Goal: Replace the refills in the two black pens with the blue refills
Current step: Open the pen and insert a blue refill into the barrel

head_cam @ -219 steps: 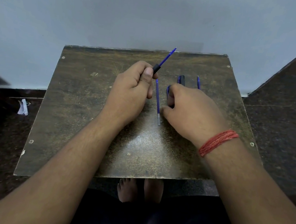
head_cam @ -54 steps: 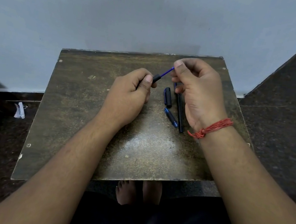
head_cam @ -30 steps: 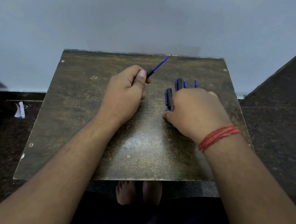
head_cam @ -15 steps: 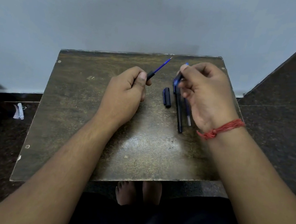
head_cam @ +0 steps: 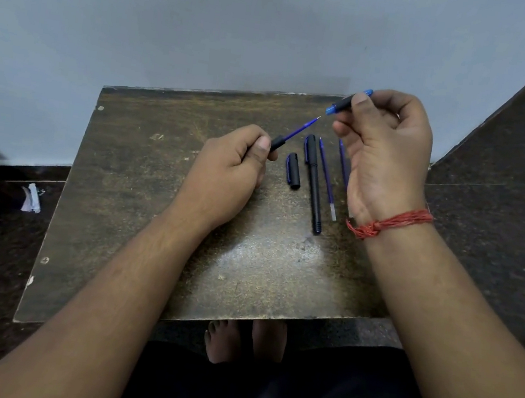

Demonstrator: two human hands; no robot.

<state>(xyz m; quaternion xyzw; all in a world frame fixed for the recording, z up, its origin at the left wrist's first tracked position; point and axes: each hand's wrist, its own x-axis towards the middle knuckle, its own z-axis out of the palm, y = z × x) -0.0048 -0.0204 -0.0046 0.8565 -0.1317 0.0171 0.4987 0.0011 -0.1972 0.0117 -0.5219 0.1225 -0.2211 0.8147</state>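
The left hand (head_cam: 228,171) has its grip closed around a black pen barrel (head_cam: 277,143) near the middle of the frame, tilting it up and to the right so the blue refill (head_cam: 300,129) sticking out of it points at the right hand (head_cam: 384,148), which looks like lining the two parts up. That right hand's grip pinches a short black-and-blue tip piece (head_cam: 345,103) in the upper right, just beyond the refill's point but not touching it. On the counter (head_cam: 138,216) between the hands lie a loose cap (head_cam: 293,170), the second black pen (head_cam: 313,182) and two more refills (head_cam: 327,180), parked within easy reach.
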